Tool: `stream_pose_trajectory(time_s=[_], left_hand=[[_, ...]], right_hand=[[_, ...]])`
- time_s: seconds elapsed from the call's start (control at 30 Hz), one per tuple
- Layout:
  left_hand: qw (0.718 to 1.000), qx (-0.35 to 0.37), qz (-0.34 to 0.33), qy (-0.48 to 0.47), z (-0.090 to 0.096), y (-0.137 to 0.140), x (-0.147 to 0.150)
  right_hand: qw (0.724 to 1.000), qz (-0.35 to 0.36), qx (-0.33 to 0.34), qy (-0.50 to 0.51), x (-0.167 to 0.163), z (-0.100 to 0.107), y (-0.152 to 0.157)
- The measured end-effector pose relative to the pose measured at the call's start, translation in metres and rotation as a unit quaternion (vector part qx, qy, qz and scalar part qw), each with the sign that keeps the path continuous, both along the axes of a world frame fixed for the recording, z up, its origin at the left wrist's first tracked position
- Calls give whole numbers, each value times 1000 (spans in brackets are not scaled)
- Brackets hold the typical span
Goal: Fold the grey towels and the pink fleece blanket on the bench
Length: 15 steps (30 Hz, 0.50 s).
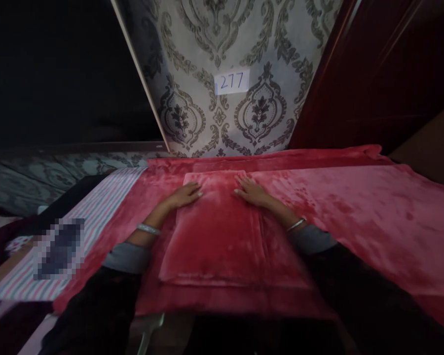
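A red plush blanket [355, 212] covers most of the surface before me, its right part spread out wide. On its middle lies a thick folded section [214, 236], roughly rectangular, with its layered edge facing right. My left hand [185, 194] rests flat on the far left edge of this section, fingers stretched out. Near the far right corner of the same section, my right hand [252, 191] presses down with fingers spread. Neither hand grips the cloth.
A striped cloth [107, 207] lies to the left under the blanket, with a pixelated dark patch on it. Behind stands a patterned wall with a paper label [232, 81] reading 277. A large black screen [66, 74] is at left, a dark red wooden panel [340, 79] at right.
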<state>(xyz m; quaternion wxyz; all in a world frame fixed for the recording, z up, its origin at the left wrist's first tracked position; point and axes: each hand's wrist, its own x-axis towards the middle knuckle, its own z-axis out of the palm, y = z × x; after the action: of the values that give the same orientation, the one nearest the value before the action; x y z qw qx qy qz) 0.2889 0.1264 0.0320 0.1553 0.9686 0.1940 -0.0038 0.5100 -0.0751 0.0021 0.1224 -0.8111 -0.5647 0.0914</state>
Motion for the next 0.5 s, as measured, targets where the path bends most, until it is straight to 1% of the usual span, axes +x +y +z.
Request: stream_pose_trajectory(time_s=[0.07,0.1,0.17,0.23,0.27,0.33,0.37,0.43,0.5], left_hand=[[999,29,-15,-30,2,-22,-26],[998,48,-26,-38,-1,-36,-39],[995,80,-46,-32,-13,-67,-61],[993,105,-44,-20,-30,-93,-75],[993,115,-37,-15,-38,-102,-78],[992,127,-24,-14,-47,-109,-80],[992,124,-22,-13,-48,-109,-79],[995,98,-28,-4,-44,-106,-79],[997,66,-34,0,-35,-105,-82]], right_hand=[[999,22,38,-12,-17,0,-23],[998,37,54,-21,-28,-3,-35],[995,66,58,-38,-50,-12,-60],[995,75,45,-51,-67,-22,-78],[995,71,39,-53,-72,-27,-84],[996,62,44,-45,-75,-33,-93],[996,59,52,-37,-75,-35,-97],[996,41,78,-17,-72,-36,-107],[993,-5,114,6,-73,-34,-121]])
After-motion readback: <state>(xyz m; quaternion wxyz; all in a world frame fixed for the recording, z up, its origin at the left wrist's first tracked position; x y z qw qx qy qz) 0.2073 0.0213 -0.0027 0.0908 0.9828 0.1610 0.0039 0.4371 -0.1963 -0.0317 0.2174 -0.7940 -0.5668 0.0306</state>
